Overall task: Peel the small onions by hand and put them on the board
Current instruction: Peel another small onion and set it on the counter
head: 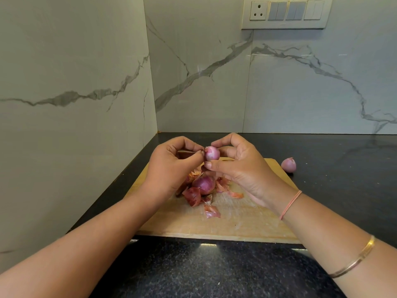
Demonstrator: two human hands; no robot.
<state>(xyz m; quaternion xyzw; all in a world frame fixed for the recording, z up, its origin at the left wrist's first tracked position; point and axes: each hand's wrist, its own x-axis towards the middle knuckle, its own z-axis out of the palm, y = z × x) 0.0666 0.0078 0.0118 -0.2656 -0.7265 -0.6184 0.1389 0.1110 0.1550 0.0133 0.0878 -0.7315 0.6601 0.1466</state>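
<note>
Head view looks down on my two hands, raised above the wooden board (236,220) that lies on the dark speckled desk (214,272). My right hand (238,168) grips a small onion (211,153) between curled fingers above and thumb below; its pale purple flesh shows. My left hand (171,166), fingers curled, pinches the dry tip at that onion's left end. Below my hands, on the board, rests a darker onion (204,184) still in its skin, with loose reddish peels (211,211) scattered around it. Another pale onion (289,164) sits on the desk just beside the board's far right corner, off the wood. A thin pink thread (291,204) circles my right wrist, and a gold bangle (356,259) sits lower on that forearm. Marble walls meet in the corner behind, with a switch panel (285,12) high on the right one.
</note>
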